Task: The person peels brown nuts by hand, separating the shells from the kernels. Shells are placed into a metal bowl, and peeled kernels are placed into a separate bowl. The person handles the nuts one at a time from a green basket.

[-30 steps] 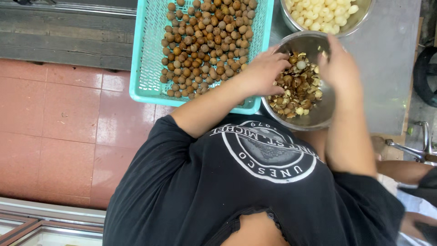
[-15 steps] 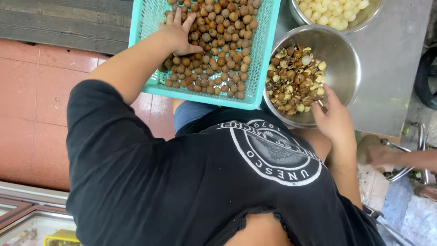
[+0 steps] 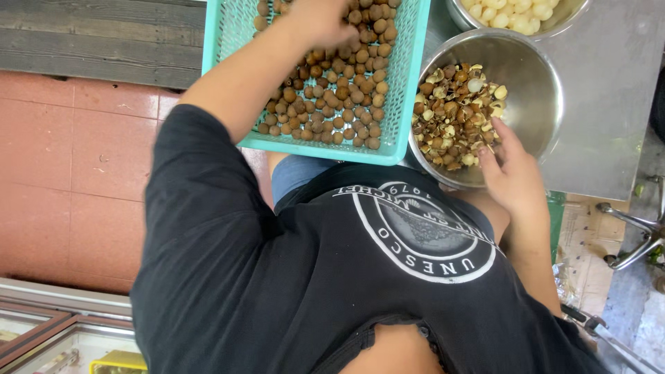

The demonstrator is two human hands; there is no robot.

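Observation:
My left hand [image 3: 320, 21] reaches into the teal plastic basket [image 3: 312, 146] and lies blurred on the heap of small brown round fruits [image 3: 332, 104]; its fingers curl over them, and I cannot tell whether it holds one. My right hand [image 3: 514, 174] rests on the near rim of a steel bowl [image 3: 537, 90]. Its fingers are stretched out and touch the pile of brown shells and pale bits [image 3: 454, 111] inside. My black shirt fills the lower part of the view.
A second steel bowl with peeled pale fruits [image 3: 516, 12] stands at the top right on a grey metal table [image 3: 609, 111]. Red floor tiles [image 3: 69, 145] and a dark wooden plank [image 3: 104, 41] lie to the left. A metal frame [image 3: 634, 235] juts out at the right.
My left hand left the steel bowl, crossed to the basket and pushed further into the fruits. My right hand slid down from over the shells to the bowl's near rim.

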